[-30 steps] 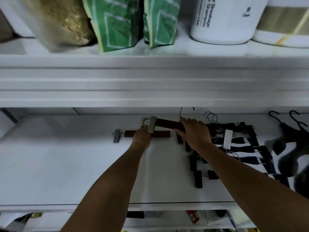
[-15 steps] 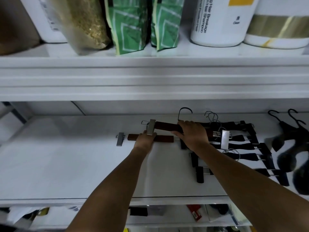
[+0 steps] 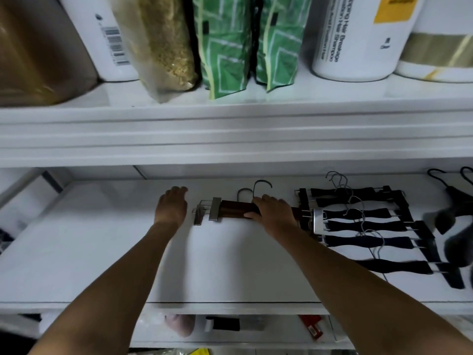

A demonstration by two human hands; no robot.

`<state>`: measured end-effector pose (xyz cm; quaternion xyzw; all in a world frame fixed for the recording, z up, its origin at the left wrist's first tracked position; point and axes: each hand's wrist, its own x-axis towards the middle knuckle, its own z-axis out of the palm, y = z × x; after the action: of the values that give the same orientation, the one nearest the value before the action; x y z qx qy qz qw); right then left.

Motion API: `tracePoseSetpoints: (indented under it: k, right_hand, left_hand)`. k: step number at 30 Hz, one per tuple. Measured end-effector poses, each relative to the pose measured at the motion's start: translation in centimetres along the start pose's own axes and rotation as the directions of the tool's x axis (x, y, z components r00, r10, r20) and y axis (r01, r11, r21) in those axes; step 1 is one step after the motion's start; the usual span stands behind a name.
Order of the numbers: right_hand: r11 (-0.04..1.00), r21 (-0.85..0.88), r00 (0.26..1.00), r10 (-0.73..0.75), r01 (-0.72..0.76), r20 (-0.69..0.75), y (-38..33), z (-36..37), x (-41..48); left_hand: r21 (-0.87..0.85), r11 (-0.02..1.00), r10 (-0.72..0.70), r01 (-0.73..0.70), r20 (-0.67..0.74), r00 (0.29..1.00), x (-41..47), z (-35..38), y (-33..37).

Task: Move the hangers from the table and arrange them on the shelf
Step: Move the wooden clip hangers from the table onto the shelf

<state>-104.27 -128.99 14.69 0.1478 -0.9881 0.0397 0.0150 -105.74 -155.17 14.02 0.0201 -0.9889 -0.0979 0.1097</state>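
brown hangers [image 3: 231,210] in r grip [image 3: 275,213]

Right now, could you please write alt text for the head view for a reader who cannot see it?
The right hand holds two brown clip hangers lying together on a white shelf; the left hand is open beside them. Black hangers lie to the right.

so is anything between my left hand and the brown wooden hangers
Nothing visible. The left hand is open just left of the brown wooden hangers, with only a bare strip of shelf between it and their metal clips. The right hand grips the hangers' middle.
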Motion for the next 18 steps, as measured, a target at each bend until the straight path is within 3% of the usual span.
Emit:
tracePoseSetpoints:
  k: [4,9,18]
  right_hand:
    - [0.999,-0.018,0.999,-0.050,0.049,-0.011,-2.1,1.3,0.5]
    - [0.999,0.001,0.999,-0.051,0.051,-0.005,-3.3,3.5,0.7]
    - [0.999,0.039,1.000,-0.011,0.011,-0.004,-3.7,5.0,0.8]
  left_hand:
    - [-0.063,0.996,0.065,-0.065,-0.013,0.998,0.3,-0.7,-0.1]
    - [-0.128,0.962,0.257,-0.243,0.112,0.960,-0.3,0.6,2.0]
    - [-0.125,0.960,0.278,-0.249,0.394,0.876,-0.2,3.0,4.2]
